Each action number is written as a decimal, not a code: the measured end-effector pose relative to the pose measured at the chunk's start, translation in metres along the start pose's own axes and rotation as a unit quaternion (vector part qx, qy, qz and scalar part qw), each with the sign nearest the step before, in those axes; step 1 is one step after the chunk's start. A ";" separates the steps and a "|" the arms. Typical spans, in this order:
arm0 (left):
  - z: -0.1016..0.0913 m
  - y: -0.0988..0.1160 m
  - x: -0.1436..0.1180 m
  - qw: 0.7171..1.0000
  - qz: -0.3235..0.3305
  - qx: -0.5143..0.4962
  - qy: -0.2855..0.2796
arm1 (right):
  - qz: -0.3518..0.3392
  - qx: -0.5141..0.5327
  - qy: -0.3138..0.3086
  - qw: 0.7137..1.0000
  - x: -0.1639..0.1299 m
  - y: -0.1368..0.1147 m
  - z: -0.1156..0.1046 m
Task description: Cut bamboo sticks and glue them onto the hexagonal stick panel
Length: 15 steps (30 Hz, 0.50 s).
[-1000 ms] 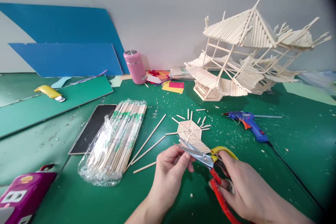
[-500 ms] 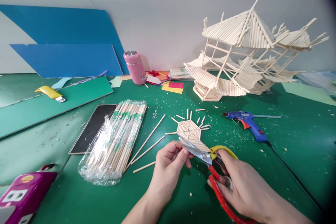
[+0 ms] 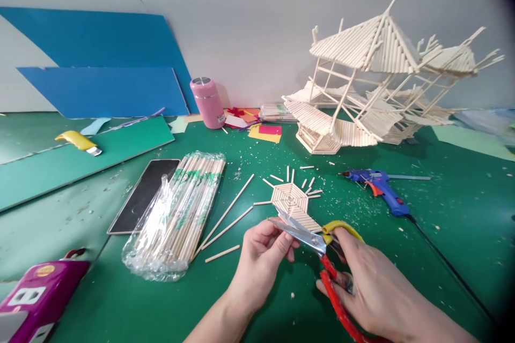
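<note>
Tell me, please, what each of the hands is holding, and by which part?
Right hand holds scissors by the handles; left hand pinches something at the blades, too small to identify.

A big stick house (image 3: 378, 86) stands far behind the hands, a blue glue gun (image 3: 378, 186) just past them, a pink bottle (image 3: 207, 102) far left.

You are sitting at a hobby craft table, a model-making workspace rather than a kitchen or office. A green cutting mat (image 3: 442, 214) is covering the surface, littered with wood chips. A big stick-built model house (image 3: 378, 86) is standing at the back by the plain wall, a blue glue gun (image 3: 380, 186) is lying near it, and a plastic-wrapped bundle of wooden sticks (image 3: 177, 214) is resting to your left. Blue card sheets (image 3: 100, 69) are leaning against the wall.
</note>
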<state>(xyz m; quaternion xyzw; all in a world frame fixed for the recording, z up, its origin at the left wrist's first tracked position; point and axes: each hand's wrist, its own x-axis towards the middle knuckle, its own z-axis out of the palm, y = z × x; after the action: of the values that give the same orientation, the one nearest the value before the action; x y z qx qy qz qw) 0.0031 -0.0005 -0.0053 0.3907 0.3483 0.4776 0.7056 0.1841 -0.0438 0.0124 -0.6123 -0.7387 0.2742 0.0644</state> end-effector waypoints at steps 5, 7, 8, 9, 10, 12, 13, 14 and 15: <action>0.000 0.000 0.000 1.000 -0.013 -0.008 0.005 | -0.009 -0.010 -0.007 1.000 0.000 0.001 0.002; 0.000 0.000 0.000 1.000 -0.019 -0.007 0.005 | -0.011 0.000 -0.011 1.000 -0.001 0.000 0.003; 0.000 0.001 0.000 1.000 -0.022 -0.006 0.005 | -0.011 0.009 -0.014 1.000 -0.001 0.000 0.003; 0.000 0.001 0.000 1.000 -0.024 -0.006 0.006 | -0.011 0.018 -0.017 1.000 -0.001 -0.001 0.003; 0.000 0.001 0.000 1.000 -0.026 -0.007 0.007 | -0.011 0.027 -0.020 0.999 0.000 -0.001 0.004; 0.000 0.001 0.000 1.000 -0.028 -0.009 0.007 | -0.007 0.043 -0.025 0.999 0.000 -0.001 0.005; 0.000 0.001 0.000 1.000 -0.027 -0.009 0.006 | -0.004 0.049 -0.027 0.998 0.000 -0.002 0.005; 0.000 0.001 0.000 1.000 -0.027 -0.009 0.003 | -0.002 0.053 -0.027 0.998 0.000 -0.002 0.006; 0.000 0.000 0.001 1.000 -0.027 -0.008 0.002 | -0.001 0.058 -0.028 0.998 0.000 -0.002 0.006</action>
<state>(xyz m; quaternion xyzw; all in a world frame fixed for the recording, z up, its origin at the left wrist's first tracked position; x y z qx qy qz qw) 0.0031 0.0001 -0.0051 0.3746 0.3557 0.4623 0.7207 0.1803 -0.0462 0.0080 -0.5987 -0.7238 0.3339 0.0791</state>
